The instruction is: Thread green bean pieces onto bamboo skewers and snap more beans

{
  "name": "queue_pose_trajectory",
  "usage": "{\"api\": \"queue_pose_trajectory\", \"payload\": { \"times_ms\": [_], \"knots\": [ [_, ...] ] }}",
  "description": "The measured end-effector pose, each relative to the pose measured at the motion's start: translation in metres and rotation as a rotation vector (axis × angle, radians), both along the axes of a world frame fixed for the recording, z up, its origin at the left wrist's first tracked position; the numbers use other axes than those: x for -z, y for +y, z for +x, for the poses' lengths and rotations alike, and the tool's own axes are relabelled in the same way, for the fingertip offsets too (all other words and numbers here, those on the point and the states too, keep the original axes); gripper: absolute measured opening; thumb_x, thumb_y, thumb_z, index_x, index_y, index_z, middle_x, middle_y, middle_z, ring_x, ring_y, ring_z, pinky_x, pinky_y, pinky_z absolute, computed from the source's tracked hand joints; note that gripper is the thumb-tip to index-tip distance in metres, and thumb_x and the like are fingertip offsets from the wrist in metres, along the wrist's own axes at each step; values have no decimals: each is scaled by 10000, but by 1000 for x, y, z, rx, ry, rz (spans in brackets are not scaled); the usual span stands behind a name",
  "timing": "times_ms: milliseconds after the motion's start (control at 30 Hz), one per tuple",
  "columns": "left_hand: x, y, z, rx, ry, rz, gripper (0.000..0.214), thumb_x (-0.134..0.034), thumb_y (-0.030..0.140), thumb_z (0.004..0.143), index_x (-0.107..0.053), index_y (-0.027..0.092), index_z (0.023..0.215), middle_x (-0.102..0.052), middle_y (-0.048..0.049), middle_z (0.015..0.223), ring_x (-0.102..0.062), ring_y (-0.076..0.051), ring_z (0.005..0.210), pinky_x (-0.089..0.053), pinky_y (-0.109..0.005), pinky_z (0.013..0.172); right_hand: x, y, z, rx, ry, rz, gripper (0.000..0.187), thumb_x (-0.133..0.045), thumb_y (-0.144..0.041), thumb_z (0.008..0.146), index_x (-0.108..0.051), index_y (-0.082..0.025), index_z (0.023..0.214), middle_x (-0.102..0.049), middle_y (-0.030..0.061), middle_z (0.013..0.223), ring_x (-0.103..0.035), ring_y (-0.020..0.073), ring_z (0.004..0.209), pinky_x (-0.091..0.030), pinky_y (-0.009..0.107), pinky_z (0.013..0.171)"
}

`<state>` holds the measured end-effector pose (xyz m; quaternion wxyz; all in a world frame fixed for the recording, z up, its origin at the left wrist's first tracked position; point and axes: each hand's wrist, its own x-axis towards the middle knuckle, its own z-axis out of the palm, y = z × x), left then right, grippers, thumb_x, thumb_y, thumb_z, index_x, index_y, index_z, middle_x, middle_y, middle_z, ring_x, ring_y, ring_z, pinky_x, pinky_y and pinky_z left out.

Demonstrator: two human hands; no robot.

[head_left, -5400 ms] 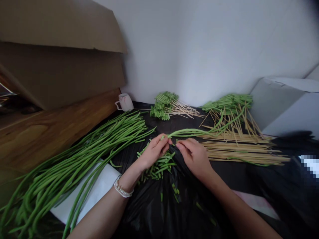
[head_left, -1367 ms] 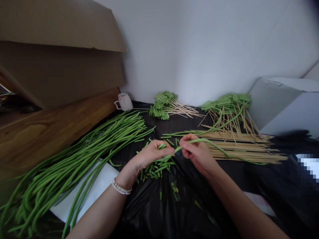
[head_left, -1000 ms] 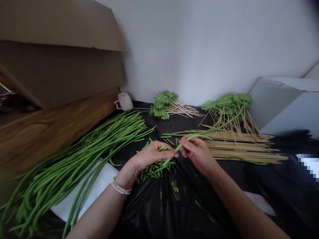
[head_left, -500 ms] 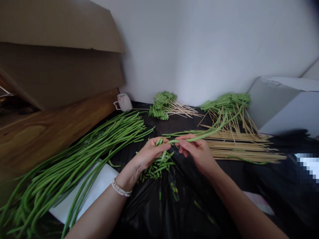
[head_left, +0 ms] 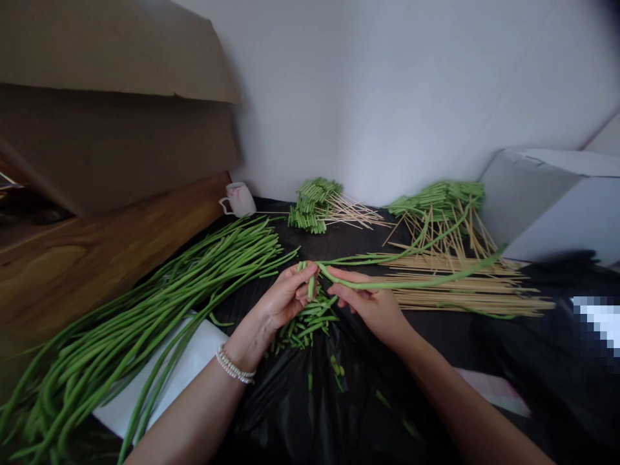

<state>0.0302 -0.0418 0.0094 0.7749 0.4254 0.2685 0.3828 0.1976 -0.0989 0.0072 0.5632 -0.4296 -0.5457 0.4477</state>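
Observation:
My left hand (head_left: 285, 298), with a bead bracelet at the wrist, is closed on short cut pieces of green bean (head_left: 310, 289). My right hand (head_left: 371, 303) pinches the near end of a long green bean (head_left: 411, 282) that stretches right over the skewers. The two hands nearly touch above a small heap of cut bean pieces (head_left: 307, 321) on black plastic sheeting (head_left: 310, 413).
A big pile of long beans (head_left: 145, 310) lies at the left over a white sheet (head_left: 188, 365). Bare bamboo skewers (head_left: 465, 290) lie at the right. Two stacks of skewered beans (head_left: 312, 205) (head_left: 438, 199) and a white cup (head_left: 238, 199) stand by the wall. A white box (head_left: 557, 206) is at far right.
The long bean in my right hand has swung lower and now lies flatter over the skewers. A short piece has come off into my left hand.

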Motion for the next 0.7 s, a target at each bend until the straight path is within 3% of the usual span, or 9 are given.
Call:
{"api": "queue_pose_trajectory", "payload": {
  "times_ms": [200, 333, 433, 567, 633, 700],
  "knots": [
    [0, 1, 1, -11, -68, -21, 332, -695, 286, 798, -423, 167, 650, -254, 109, 472, -168, -32, 418, -272, -155, 461, 11, -1, -2, -9, -138, 113, 345, -652, -336, 794, -680, -324, 1138, -716, 14, 960, -593, 136, 642, -513, 302, 625],
    [3, 1, 2, -39, 7, 44, 297, -692, 348, 795, -479, 169, 691, -242, 108, 462, -162, -46, 429, -224, -169, 451, 9, -1, -1, 7, -115, 89, 342, -633, -351, 809, -678, -301, 1144, -719, 15, 886, -572, 122, 595, -503, 284, 577],
    [5, 1, 3, -157, 244, 230, 268, -691, 402, 781, -584, 157, 764, -304, 89, 486, -216, -57, 439, -199, -184, 448, 3, -1, 0, 57, -40, 54, 309, -622, -375, 815, -692, -262, 1094, -706, 13, 772, -556, 116, 555, -473, 258, 511],
    [1, 0, 3, -299, 565, 689, 191, -681, 350, 793, -696, 159, 787, -568, -24, 715, -500, -132, 689, -369, -222, 651, -2, 0, 3, 134, -2, 51, 249, -628, -407, 810, -707, -220, 954, -681, 11, 721, -543, 105, 543, -436, 239, 487],
    [-2, -2, 2, -255, 618, 837, 178, -642, 332, 826, -719, 174, 801, -607, -47, 801, -530, -163, 795, -376, -243, 749, -1, 2, 5, 170, 27, 22, 254, -641, -423, 800, -703, -199, 903, -672, 14, 703, -531, 98, 528, -411, 231, 467],
    [-5, -3, 0, -152, 614, 858, 222, -592, 348, 860, -722, 174, 811, -607, -45, 801, -525, -157, 777, -376, -240, 736, 0, 4, 8, 208, 79, -1, 268, -656, -438, 787, -690, -186, 871, -665, 14, 687, -515, 91, 504, -379, 223, 437]
  ]
}}
